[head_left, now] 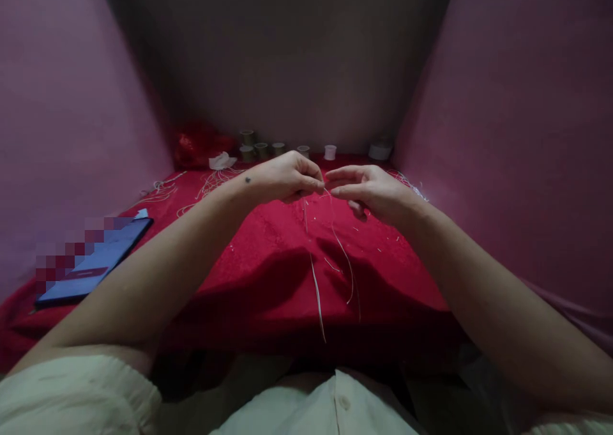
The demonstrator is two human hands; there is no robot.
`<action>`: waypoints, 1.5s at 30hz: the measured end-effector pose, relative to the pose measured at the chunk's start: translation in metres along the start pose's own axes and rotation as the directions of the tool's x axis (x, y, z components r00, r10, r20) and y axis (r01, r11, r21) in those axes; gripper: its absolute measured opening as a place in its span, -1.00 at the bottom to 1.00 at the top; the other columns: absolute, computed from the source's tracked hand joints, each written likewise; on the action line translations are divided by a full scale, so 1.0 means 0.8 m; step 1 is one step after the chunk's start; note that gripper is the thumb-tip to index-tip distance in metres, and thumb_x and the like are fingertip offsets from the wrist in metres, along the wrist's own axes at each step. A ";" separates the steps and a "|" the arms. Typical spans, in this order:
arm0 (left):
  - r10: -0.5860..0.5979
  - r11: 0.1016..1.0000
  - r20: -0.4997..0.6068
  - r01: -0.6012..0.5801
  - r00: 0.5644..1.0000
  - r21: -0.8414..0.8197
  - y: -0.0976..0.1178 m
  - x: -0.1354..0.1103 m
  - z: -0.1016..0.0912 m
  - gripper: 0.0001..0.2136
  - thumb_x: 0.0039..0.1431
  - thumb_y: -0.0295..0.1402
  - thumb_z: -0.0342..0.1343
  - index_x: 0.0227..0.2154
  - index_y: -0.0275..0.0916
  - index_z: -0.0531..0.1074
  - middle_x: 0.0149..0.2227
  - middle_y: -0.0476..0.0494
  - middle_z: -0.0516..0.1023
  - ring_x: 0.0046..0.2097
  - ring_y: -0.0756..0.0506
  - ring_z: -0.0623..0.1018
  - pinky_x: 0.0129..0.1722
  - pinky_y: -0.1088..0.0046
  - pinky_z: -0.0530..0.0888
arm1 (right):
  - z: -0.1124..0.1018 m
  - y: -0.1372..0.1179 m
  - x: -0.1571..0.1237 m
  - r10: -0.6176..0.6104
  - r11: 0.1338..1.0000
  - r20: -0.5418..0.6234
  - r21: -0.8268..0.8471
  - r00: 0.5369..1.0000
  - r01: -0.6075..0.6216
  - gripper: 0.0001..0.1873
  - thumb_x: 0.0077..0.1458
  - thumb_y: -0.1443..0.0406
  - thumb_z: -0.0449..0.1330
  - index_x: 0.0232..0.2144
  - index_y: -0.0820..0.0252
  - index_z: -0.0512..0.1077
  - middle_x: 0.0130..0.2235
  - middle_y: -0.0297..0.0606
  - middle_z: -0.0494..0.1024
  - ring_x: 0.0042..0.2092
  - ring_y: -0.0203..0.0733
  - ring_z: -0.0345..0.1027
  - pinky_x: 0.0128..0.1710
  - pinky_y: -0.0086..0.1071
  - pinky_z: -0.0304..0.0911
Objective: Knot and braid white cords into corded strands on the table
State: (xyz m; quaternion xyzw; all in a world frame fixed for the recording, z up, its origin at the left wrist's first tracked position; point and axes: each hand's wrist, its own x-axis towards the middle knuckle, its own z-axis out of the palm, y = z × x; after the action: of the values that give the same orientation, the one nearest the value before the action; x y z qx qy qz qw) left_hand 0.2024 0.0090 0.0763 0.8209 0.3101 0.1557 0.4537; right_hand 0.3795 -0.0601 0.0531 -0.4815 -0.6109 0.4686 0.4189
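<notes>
My left hand (286, 175) and my right hand (371, 190) meet fingertip to fingertip above a red cloth (268, 262). Both pinch thin white strings (335, 243) that hang from the fingers and trail down over the cloth toward me. The left fingers are curled into a pinch. On the right hand, thumb and forefinger are pressed together and the other fingers are loosely bent. The exact spot where the strings meet the fingertips is too small to make out.
Several small spools (261, 149) and a white cup (330, 152) line the back of the cloth. Loose white strings (211, 181) lie at back left near a red bundle (196, 144). A blue flat device (103, 259) lies at the left. Pink walls close both sides.
</notes>
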 end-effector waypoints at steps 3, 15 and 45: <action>0.033 0.998 0.003 -0.033 0.999 0.048 0.005 0.000 0.003 -0.91 0.03 -0.50 0.09 -0.52 -0.31 0.46 -0.70 0.04 0.20 -0.69 0.13 0.14 -0.70 0.56 0.03 | 0.012 -0.005 0.007 0.020 0.996 0.143 0.081 0.990 -0.032 -0.92 0.01 0.42 0.16 -0.37 0.34 0.39 -0.56 -0.33 0.42 -0.71 -0.46 0.13 -0.77 -0.52 0.13; 0.023 0.983 -0.341 -0.083 0.940 -0.163 -0.007 -0.003 0.008 -0.88 0.01 -0.45 0.15 -0.33 -0.30 0.41 -0.62 0.02 0.31 -0.68 0.12 0.27 -0.68 0.57 0.11 | -0.013 -0.025 0.007 0.074 0.997 -0.006 -0.005 0.997 -0.074 -0.93 0.00 0.40 0.21 -0.50 0.33 0.44 -0.70 -0.36 0.31 -0.79 -0.50 -0.05 -0.87 -0.53 -0.19; 0.296 0.949 -0.461 -0.202 0.837 0.243 -0.035 -0.008 0.079 -0.96 0.04 -0.48 0.06 -0.48 -0.29 0.36 -0.54 0.02 0.34 -0.49 0.07 0.27 -0.50 0.54 0.22 | -0.021 -0.005 0.002 0.129 0.991 0.103 0.009 0.986 -0.130 -0.91 -0.02 0.33 0.18 -0.44 0.30 0.41 -0.70 -0.40 0.29 -0.76 -0.49 -0.08 -0.83 -0.53 -0.20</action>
State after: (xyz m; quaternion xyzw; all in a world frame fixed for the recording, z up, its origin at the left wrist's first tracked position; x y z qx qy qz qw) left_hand 0.2211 -0.0251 0.0192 0.8258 0.3181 0.3878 0.2577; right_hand 0.3944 -0.0561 0.0603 -0.4923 -0.5953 0.5235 0.3595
